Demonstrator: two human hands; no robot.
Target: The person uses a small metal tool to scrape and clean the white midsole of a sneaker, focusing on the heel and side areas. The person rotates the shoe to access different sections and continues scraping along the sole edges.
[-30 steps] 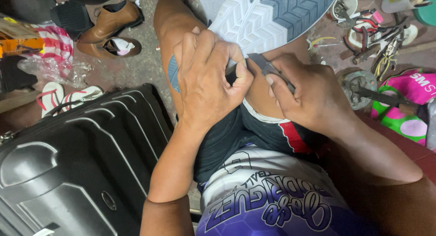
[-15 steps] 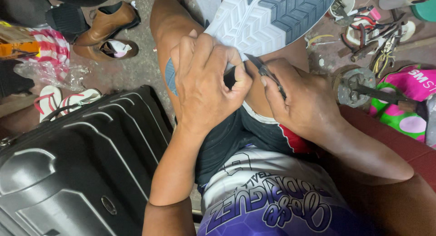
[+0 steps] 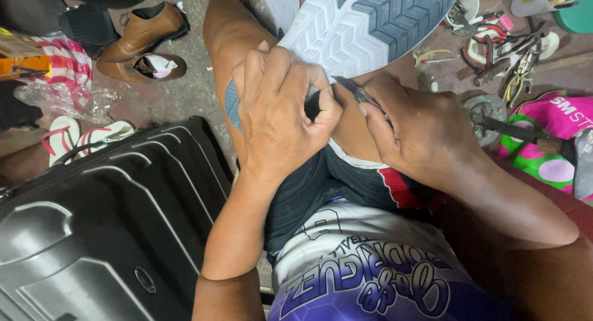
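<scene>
Shoe sole [image 3: 364, 25] edge against thin tool [image 3: 355, 92]

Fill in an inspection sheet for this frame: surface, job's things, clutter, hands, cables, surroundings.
Surface: stained concrete floor; work rests on the person's knee.
Job's things: sneaker, sole up; thin metal tool at its edge.
Clutter: hand tools, brown shoes, flip-flops.
Hands: left hand grips the sneaker; right hand holds the tool.
Cables: nothing seen.
Surroundings: black suitcase, pink bag.
</scene>
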